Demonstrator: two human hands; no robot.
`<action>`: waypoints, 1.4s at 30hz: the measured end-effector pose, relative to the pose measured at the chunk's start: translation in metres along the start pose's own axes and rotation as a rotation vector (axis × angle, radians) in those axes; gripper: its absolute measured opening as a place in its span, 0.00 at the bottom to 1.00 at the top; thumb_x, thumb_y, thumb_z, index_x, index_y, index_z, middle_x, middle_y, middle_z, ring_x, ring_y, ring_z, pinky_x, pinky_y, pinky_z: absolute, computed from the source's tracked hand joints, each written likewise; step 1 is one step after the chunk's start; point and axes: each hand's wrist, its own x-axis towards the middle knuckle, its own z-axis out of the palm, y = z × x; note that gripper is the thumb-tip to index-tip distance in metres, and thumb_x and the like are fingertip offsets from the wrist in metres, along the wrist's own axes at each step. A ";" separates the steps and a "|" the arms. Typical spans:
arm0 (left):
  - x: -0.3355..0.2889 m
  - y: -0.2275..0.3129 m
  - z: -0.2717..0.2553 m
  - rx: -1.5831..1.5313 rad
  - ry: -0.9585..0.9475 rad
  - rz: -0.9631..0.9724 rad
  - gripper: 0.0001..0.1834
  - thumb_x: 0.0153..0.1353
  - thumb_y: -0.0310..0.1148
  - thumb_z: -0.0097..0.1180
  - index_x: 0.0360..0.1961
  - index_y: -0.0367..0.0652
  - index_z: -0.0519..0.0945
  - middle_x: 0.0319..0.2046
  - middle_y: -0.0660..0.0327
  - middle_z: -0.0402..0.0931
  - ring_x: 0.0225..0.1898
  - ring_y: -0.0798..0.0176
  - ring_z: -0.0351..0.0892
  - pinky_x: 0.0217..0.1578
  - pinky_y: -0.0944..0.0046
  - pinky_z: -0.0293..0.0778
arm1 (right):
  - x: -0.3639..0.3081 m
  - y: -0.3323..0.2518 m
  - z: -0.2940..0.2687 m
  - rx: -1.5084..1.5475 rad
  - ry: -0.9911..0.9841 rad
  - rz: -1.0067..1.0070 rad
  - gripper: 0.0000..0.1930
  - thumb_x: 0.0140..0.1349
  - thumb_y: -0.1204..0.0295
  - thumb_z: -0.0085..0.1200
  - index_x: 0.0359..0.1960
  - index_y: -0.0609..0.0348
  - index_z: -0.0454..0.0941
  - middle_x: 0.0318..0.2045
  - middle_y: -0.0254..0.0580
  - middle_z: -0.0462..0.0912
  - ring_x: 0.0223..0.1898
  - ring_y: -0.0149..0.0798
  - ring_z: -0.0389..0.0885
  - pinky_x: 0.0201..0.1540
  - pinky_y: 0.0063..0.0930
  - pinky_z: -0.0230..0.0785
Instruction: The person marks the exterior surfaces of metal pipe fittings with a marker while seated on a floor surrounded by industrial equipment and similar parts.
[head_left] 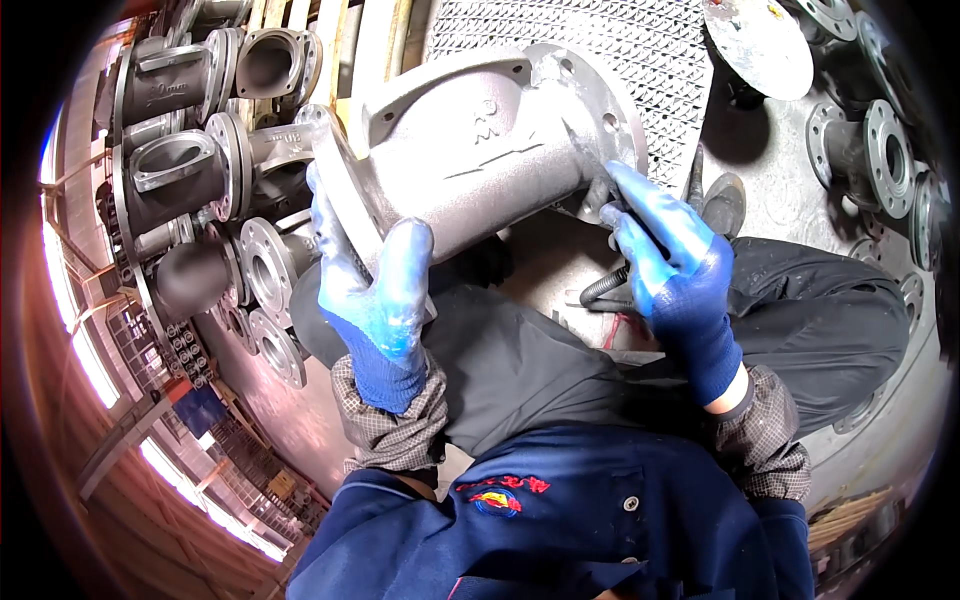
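A large grey cast valve body [470, 160] with a round flange at each end lies tilted in front of me, above my knees. My left hand [375, 280], in a blue coated glove, grips the near left flange, thumb on the inner side and fingers behind it. At the right end, my right hand [665, 235], gloved alike, is closed beside the far flange. A slim grey tool [588, 148] reaches from its fingertips onto the casting by that flange. Its exact kind is hard to make out, and its handle is mostly hidden by the fingers.
Several similar castings [175, 80] are stacked at the left. More flanged bodies [865, 155] stand at the right. A textured metal plate [600, 25] lies behind the casting, beside a round white-topped stand [760, 45]. A black ribbed hose [605, 290] runs below my right hand.
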 end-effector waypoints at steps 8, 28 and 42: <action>-0.003 -0.006 -0.004 0.084 0.008 0.038 0.41 0.52 0.23 0.59 0.67 0.32 0.55 0.57 0.53 0.67 0.53 0.64 0.70 0.54 0.65 0.67 | -0.007 0.007 0.004 -0.176 0.067 -0.166 0.18 0.51 0.84 0.50 0.46 0.64 0.80 0.40 0.48 0.83 0.40 0.44 0.81 0.45 0.30 0.73; -0.003 -0.003 -0.002 0.084 -0.007 0.060 0.41 0.52 0.24 0.60 0.67 0.31 0.56 0.59 0.52 0.66 0.54 0.63 0.69 0.55 0.63 0.66 | -0.005 0.007 0.005 -0.181 0.024 -0.107 0.18 0.52 0.82 0.51 0.46 0.63 0.80 0.40 0.47 0.83 0.39 0.45 0.81 0.44 0.32 0.73; -0.004 -0.009 -0.004 0.099 0.003 0.090 0.42 0.53 0.26 0.61 0.67 0.32 0.56 0.61 0.51 0.63 0.57 0.62 0.67 0.57 0.63 0.64 | -0.005 0.006 0.006 -0.191 0.010 -0.125 0.18 0.53 0.82 0.52 0.47 0.62 0.79 0.39 0.47 0.83 0.40 0.45 0.80 0.44 0.32 0.72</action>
